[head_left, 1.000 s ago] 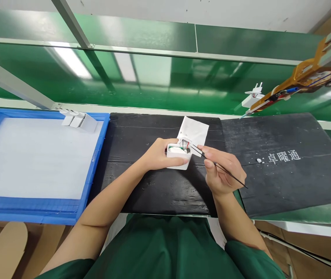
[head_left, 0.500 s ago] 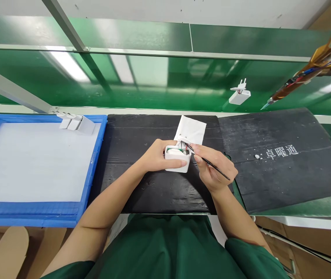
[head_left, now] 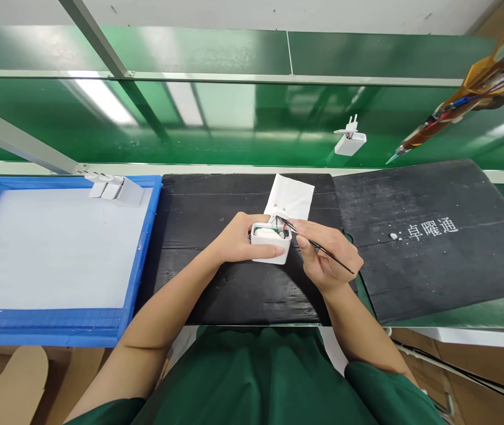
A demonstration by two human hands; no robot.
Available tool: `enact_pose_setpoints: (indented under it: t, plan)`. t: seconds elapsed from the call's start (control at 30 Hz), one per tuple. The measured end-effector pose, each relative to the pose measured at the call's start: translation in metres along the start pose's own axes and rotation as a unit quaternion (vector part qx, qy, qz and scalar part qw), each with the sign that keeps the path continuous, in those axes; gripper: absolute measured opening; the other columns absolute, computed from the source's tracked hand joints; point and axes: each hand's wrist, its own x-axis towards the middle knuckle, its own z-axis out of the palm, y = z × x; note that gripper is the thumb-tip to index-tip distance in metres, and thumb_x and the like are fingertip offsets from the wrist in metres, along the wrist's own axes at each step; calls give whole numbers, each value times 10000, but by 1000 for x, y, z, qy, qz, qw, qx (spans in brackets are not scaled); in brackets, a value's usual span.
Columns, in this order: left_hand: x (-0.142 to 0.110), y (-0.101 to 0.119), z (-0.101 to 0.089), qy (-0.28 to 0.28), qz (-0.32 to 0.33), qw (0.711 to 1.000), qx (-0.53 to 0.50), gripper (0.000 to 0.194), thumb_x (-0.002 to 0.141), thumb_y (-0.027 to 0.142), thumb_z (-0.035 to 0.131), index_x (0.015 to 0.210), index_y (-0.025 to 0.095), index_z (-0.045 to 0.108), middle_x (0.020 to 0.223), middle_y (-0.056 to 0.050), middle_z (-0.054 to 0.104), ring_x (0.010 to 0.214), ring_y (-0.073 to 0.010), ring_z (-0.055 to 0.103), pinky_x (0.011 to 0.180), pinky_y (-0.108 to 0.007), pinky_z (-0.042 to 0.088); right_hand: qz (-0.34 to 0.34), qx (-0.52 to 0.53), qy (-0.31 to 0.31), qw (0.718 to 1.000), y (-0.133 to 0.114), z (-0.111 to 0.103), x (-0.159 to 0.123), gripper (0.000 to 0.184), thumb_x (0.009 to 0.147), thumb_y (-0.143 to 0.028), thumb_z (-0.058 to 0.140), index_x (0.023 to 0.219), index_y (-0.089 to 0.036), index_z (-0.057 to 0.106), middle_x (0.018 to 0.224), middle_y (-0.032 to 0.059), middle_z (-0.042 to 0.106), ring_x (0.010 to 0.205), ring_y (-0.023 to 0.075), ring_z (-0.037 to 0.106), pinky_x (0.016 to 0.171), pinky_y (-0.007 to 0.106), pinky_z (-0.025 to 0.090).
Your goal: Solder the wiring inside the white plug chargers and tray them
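Note:
My left hand [head_left: 241,241] is closed around the side of a white charger housing [head_left: 266,254], thumb across its front. The housing's top is open, showing a green circuit board edge, a white lump and a red wire. Its plug cover [head_left: 279,216] with metal pins stands tilted at the back. My right hand [head_left: 329,251] pinches thin black tweezers [head_left: 328,252], whose tips reach in by the cover and wires. Exactly what the tips touch is too small to tell. Behind the housing lies a piece of white paper [head_left: 295,196] on the black mat [head_left: 207,200].
At left is a blue tray [head_left: 143,248] lined with white, with white charger housings [head_left: 123,190] in its back corner. Another open charger [head_left: 350,143] stands at the back. A dispensing nozzle [head_left: 405,147] hangs at upper right above a second black mat [head_left: 438,277] with white crumbs [head_left: 394,236].
The tweezers and my right hand have shifted very slightly. My left hand keeps its hold on the housing. At the upper right, the nozzle and the back charger appear a little farther left.

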Motion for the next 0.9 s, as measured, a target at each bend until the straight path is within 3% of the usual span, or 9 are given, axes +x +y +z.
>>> enact_pose_setpoints:
  t: [0.13,0.2,0.33,0.4,0.47,0.57,0.63,0.77,0.9]
  plan:
    - [1,-5,0,17,30,998,45,387,704,423,715,939,117,693,718,-7,650,607,-123,555,576,-211,437,9,45,45,998,5,-1,0,272,857,-121,635,1105,-232,650,937,27,751,833,196,739,697,325,645]
    - [3,-10,2,67,72,987,127,360,756,411,668,982,131,671,823,-31,682,696,-149,606,652,-231,478,20,58,79,995,6,1,0,277,868,-141,626,1126,-241,642,971,34,731,870,208,729,715,360,648]
    - [7,-23,11,191,200,880,387,260,823,375,606,963,156,625,923,-88,669,873,-200,633,730,-265,513,41,32,18,998,7,9,-2,268,886,-115,584,1114,-241,647,1083,59,702,1005,228,699,820,387,629]
    - [9,-28,13,218,250,821,464,244,861,354,579,996,152,601,971,-113,652,952,-220,624,762,-282,525,10,15,-34,999,8,12,-4,276,891,-106,569,1117,-247,642,1144,59,684,1073,233,675,869,389,612]
    - [10,-29,13,234,278,789,495,258,879,308,568,1076,141,568,1028,-130,631,1041,-245,601,851,-323,523,11,6,-19,1000,11,13,-6,265,895,-117,563,1116,-248,630,1133,56,678,1085,237,662,883,407,592]
    - [10,-30,10,250,293,781,491,327,869,229,567,1177,139,504,1075,-139,599,1135,-269,561,930,-366,506,125,19,63,990,15,12,-6,202,936,-168,495,1085,-240,610,954,38,649,906,198,666,775,384,563]
    - [9,-31,9,258,302,777,488,363,862,195,564,1210,144,472,1091,-142,587,1107,-255,572,895,-344,523,186,35,48,981,14,11,-4,187,959,-225,448,1059,-232,606,824,13,573,729,153,603,653,327,521]
    - [11,-33,13,265,349,755,487,446,873,153,535,1298,180,403,1157,-151,567,1110,-253,559,905,-382,520,164,17,-75,983,6,15,-1,238,861,-359,622,1045,-209,605,757,-6,531,596,123,476,540,280,461]
    - [13,-33,18,303,377,762,431,593,871,159,559,1395,203,284,1150,-139,577,1095,-244,561,929,-428,509,169,-6,-51,984,0,17,0,180,843,-261,639,1014,-208,637,846,24,601,534,95,453,453,254,424]
